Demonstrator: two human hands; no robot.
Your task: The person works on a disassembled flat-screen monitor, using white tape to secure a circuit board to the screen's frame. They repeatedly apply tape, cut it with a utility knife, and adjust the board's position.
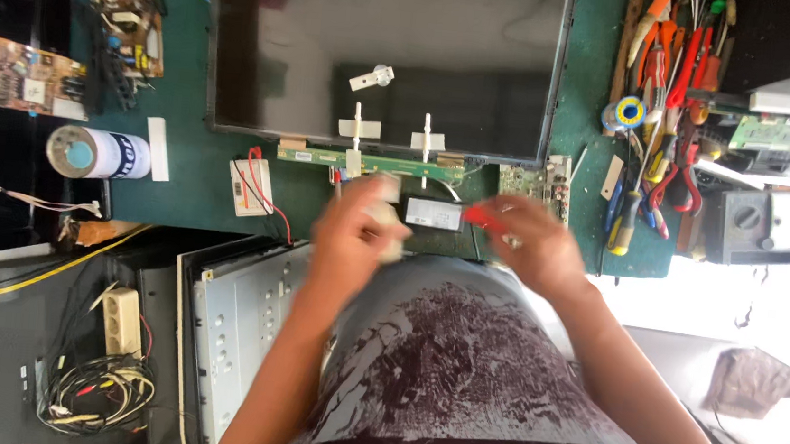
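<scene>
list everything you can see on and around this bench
screen panel: 1, dark, bench centre
green strip board: 1, under the panel
brown circuit board: 1, far left
tape roll: 1, white and blue, left
black box: 1, between the hands
hand tools: many, red and orange handles, right
power strip: 1, cream, lower left
left hand: holds something pale, blurred
right hand: holds a red tool
</scene>
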